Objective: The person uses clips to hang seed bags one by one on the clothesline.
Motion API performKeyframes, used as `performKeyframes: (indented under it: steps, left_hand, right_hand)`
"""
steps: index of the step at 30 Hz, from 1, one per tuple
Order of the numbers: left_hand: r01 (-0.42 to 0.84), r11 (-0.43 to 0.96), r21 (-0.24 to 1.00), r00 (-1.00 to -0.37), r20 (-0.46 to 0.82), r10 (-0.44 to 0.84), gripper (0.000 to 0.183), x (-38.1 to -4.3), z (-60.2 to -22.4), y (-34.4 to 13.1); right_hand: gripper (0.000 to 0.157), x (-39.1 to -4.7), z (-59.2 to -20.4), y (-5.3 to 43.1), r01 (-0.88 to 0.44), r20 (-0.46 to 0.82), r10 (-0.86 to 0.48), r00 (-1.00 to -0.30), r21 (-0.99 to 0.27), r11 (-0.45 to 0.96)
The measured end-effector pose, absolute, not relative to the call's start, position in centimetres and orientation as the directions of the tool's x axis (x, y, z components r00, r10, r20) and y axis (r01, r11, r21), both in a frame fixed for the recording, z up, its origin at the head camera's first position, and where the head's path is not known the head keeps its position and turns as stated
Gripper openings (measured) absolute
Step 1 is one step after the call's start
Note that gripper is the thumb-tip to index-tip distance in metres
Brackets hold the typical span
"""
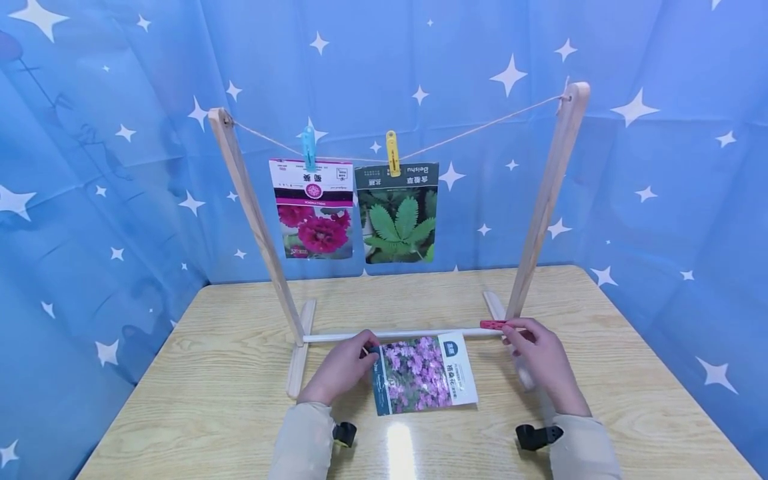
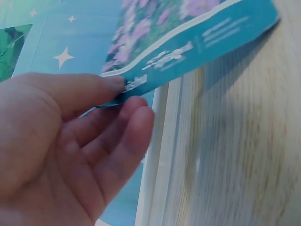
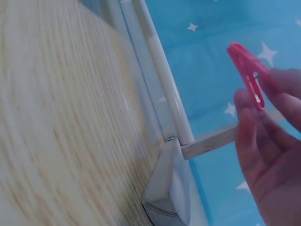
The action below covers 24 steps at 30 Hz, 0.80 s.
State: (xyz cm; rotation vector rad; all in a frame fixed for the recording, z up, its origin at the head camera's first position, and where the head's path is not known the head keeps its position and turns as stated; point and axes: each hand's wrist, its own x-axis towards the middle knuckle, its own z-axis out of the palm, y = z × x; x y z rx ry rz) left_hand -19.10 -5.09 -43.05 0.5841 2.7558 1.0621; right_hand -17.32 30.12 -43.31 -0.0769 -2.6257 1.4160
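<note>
My left hand (image 1: 343, 367) pinches one end of a seed packet (image 1: 420, 373) with purple flowers on it. The packet lies sideways, tilted above the table; in the left wrist view thumb and fingers grip its teal edge (image 2: 207, 52). With my right hand (image 1: 543, 360) I hold a red clothespin (image 1: 493, 325) between thumb and fingers, near the foot of the right post; the right wrist view shows the clothespin (image 3: 247, 73) too. Behind, two seed packets hang from a string: a magenta hollyhock packet (image 1: 315, 213) under a blue clothespin (image 1: 309, 148), and a green-leaf packet (image 1: 397, 220) under a yellow clothespin (image 1: 393, 153).
A wooden frame stands on the table (image 1: 198, 400), with a left post (image 1: 255, 220), a right post (image 1: 547, 200) and a white crossbar (image 1: 408, 333) low between them. The string (image 1: 480, 127) sags between the post tops. A blue starry curtain (image 1: 660, 200) hangs behind.
</note>
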Motion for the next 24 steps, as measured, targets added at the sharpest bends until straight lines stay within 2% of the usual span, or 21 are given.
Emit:
performKeyframes:
  steps: [6, 14, 18, 21, 24]
  left_hand:
    - [0.343, 0.680, 0.648, -0.923, 0.097, 0.372, 0.010, -19.09, -42.73, -4.62]
    - [0.307, 0.636, 0.708, -0.937, 0.109, 0.331, 0.011, -19.07, -42.44, -4.41]
    - [0.300, 0.605, 0.737, -0.941, 0.126, 0.313, 0.018, -19.07, -42.20, -4.33]
    - [0.314, 0.604, 0.733, -0.940, 0.152, 0.304, 0.023, -19.10, -42.13, -4.28]
    - [0.321, 0.611, 0.724, -0.941, 0.171, 0.291, 0.021, -19.11, -42.11, -4.26]
  right_hand:
    - [0.047, -17.46, -43.52, 30.61, -0.020, 0.125, 0.158, -0.979, -0.841, 0.540]
    - [0.044, -17.19, -43.09, 30.64, -0.007, 0.125, 0.185, -0.975, -0.845, 0.534]
    - [0.044, -17.22, -43.13, 30.72, -0.009, 0.133, 0.191, -0.972, -0.841, 0.540]
    - [0.046, -17.21, -43.13, 30.79, -0.001, 0.124, 0.194, -0.973, -0.844, 0.536]
    - [0.046, -17.15, -43.13, 30.87, -0.017, 0.129, 0.173, -0.977, -0.845, 0.534]
